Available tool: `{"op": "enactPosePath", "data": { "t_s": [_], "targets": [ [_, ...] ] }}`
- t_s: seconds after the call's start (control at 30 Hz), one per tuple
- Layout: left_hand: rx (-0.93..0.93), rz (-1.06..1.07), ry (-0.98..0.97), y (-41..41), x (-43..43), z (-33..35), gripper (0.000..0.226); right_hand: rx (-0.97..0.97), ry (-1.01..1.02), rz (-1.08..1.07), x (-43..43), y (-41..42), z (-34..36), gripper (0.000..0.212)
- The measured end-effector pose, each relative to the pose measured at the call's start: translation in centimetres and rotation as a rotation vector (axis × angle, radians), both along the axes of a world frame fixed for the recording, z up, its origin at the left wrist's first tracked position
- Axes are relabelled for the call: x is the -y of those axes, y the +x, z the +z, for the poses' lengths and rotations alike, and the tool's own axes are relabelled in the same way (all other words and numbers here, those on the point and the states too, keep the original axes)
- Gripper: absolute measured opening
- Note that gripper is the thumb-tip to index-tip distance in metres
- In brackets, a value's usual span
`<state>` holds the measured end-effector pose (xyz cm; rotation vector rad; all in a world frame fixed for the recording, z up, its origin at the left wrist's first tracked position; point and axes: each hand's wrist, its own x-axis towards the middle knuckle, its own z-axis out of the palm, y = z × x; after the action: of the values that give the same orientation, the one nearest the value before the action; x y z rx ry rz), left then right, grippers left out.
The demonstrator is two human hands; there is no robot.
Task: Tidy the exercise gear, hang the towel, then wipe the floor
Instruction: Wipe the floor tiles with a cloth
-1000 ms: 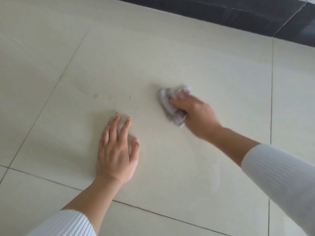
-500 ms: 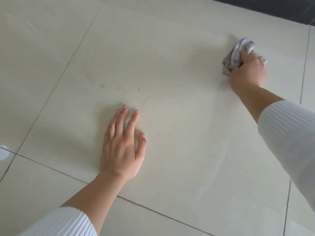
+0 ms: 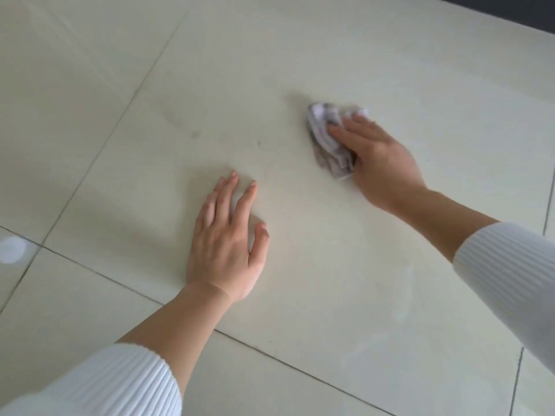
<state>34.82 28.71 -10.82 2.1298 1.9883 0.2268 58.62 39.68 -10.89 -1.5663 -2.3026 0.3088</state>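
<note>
A crumpled grey-white cloth [image 3: 326, 139] lies pressed on the cream tiled floor [image 3: 300, 70], right of centre. My right hand [image 3: 378, 163] is shut on the cloth, fingers spread over its top and holding it flat against the tile. My left hand [image 3: 228, 241] rests palm down on the same tile, lower and to the left, fingers apart and holding nothing. Faint dark smudges [image 3: 195, 134] and a small speck [image 3: 259, 143] mark the tile left of the cloth.
Dark grout lines [image 3: 99, 151] divide the large tiles. A dark strip of wall base [image 3: 534, 13] runs along the top right corner. A bright round light reflection [image 3: 12, 249] shows on the floor at the far left.
My right hand has dragged the cloth back from the far right towards the centre of the tile and nearer to me. The left hand stays planted in place.
</note>
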Motion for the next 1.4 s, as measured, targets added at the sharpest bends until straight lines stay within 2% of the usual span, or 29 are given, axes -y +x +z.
{"op": "enactPosePath", "data": {
  "t_s": [0.1,0.13,0.2,0.33,0.4,0.53,0.63,0.7,0.87,0.97,1.03,1.17,1.3,1.37,1.4],
  "targets": [
    [0.024,0.002,0.001,0.0,0.0,-0.3,0.059,-0.003,-0.119,-0.504,-3.3,2.1,0.7,0.052],
    [0.036,-0.003,0.001,-0.1,0.0,-0.3,0.060,0.010,-0.150,-0.577,-3.7,1.5,1.1,0.053],
    [0.089,-0.039,-0.011,-0.5,0.1,-0.3,0.064,0.025,-0.199,-0.571,-3.7,-1.4,1.7,0.053],
    [0.339,-0.176,-0.077,-2.3,-0.3,0.9,0.067,-0.027,-0.179,-0.243,-1.5,-9.4,1.2,0.052],
    [0.371,-0.188,-0.093,-5.2,-0.8,1.3,0.067,-0.029,-0.128,-0.049,1.0,-12.8,1.0,0.051],
    [0.053,-0.075,0.055,-15.4,-2.7,0.4,0.062,-0.072,-0.091,0.359,8.6,-16.0,0.3,0.055],
    [-0.055,-0.063,0.050,-20.0,-3.8,-0.3,0.062,0.030,-0.111,0.562,11.1,-15.4,0.6,0.059],
    [-0.050,-0.075,0.062,-20.4,-4.1,-0.4,0.061,0.060,-0.068,0.433,9.0,-13.8,0.7,0.056],
    [0.003,-0.058,0.068,-20.2,-3.7,-0.3,0.058,-0.001,-0.154,-0.418,0.0,-10.2,1.6,0.055],
    [0.021,-0.054,0.065,-20.4,-3.9,-0.3,0.057,0.009,-0.184,-0.620,-3.9,-12.7,2.1,0.049],
    [0.026,-0.044,0.052,-20.4,-3.9,-0.2,0.057,-0.020,-0.181,-0.522,-4.0,-16.7,1.9,0.048],
    [0.032,-0.034,0.026,-20.7,-3.9,-0.1,0.056,-0.039,-0.096,-0.032,3.1,-23.6,1.3,0.057],
    [0.022,-0.044,0.025,-20.8,-4.0,-0.2,0.057,0.200,-0.125,0.387,8.9,-22.4,1.9,0.070],
    [0.028,-0.039,0.034,-20.7,-4.2,-0.1,0.057,0.289,-0.107,0.400,7.4,-19.6,1.9,0.067],
    [0.030,-0.035,0.039,-20.6,-4.3,-0.1,0.057,0.280,-0.085,0.270,6.2,-18.1,1.8,0.066]
  ]
}}
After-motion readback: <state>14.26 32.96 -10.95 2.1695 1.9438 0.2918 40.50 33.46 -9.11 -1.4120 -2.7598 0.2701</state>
